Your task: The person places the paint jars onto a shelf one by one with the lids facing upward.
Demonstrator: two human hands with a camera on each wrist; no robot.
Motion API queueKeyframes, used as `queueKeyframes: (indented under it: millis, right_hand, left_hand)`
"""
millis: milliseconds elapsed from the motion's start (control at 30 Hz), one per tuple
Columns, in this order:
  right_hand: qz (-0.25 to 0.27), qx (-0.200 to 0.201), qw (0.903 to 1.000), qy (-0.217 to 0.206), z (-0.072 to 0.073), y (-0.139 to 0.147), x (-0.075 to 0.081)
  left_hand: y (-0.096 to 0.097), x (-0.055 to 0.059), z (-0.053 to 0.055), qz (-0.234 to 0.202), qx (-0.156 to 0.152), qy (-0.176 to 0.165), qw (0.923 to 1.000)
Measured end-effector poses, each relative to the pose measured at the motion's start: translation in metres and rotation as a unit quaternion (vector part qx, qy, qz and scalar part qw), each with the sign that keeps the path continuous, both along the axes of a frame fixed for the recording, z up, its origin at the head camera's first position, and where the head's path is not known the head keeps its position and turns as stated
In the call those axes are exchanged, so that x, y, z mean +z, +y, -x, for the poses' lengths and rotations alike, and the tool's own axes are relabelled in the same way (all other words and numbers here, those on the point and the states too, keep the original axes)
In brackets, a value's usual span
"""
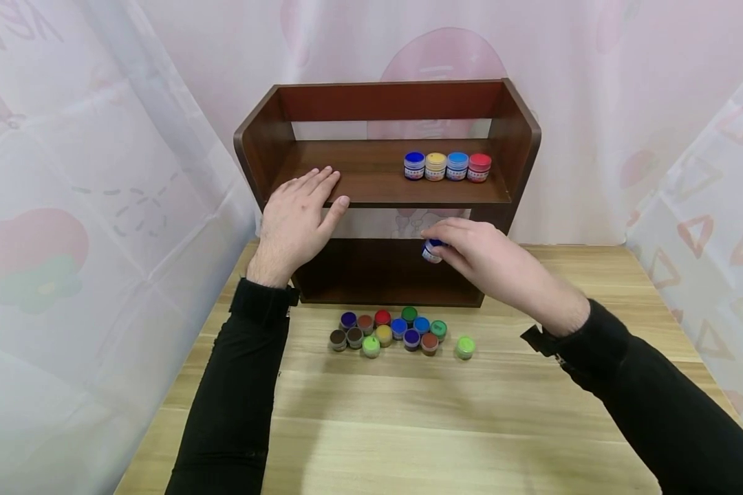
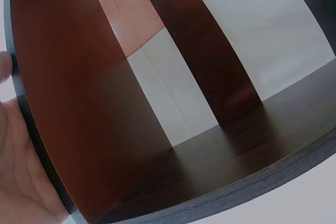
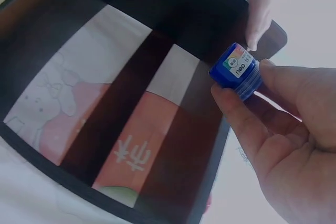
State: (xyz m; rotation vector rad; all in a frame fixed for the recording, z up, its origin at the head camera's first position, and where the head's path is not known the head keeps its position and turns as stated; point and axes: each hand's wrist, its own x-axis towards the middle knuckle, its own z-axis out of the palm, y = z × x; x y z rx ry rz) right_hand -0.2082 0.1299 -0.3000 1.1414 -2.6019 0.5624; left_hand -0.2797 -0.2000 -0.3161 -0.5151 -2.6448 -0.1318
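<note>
A small blue paint jar [image 3: 236, 72] with a white label is pinched between the thumb and fingers of my right hand [image 1: 479, 258], in front of the shelf's lower opening. In the right wrist view the jar is tilted. My left hand [image 1: 300, 216] rests with fingers extended on the left part of the upper board of the brown wooden shelf [image 1: 353, 165]; in the left wrist view, part of the left hand [image 2: 26, 166] shows beside the shelf's edge. On the upper board's right side stand a dark blue jar [image 1: 414, 166], a yellow jar [image 1: 435, 167], a light blue jar [image 1: 457, 166] and a red jar [image 1: 479, 168] in a row.
Several paint jars with coloured lids stand clustered on the wooden table [image 1: 371, 426] before the shelf, among them a brown jar [image 1: 430, 344]. A light green jar [image 1: 465, 347] stands apart to their right. Printed curtains [image 1: 594, 103] hang behind and at both sides.
</note>
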Motion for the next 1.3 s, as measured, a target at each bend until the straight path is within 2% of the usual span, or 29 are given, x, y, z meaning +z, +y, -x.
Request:
queueKeyframes:
  millis: [267,600,900,1300]
  right_hand:
    - [-0.004,0.006,1.0000,0.007,0.005,-0.007,0.024]
    - [-0.005,0.012,0.9999,0.011,0.019,-0.017,0.053]
    - [-0.031,-0.010,0.9994,0.012,0.033,-0.025,0.074]
    - [-0.049,-0.043,0.9979,0.001,0.056,-0.043,0.091]
  left_hand:
    - [0.001,0.000,0.000,-0.001,0.001,-0.001,1.0000]
    - [0.002,0.000,0.000,-0.003,-0.001,0.001,1.0000]
    - [0.005,0.001,0.000,0.000,0.000,-0.001,1.0000]
    - [0.005,0.002,0.000,0.004,0.003,-0.009,0.9999]
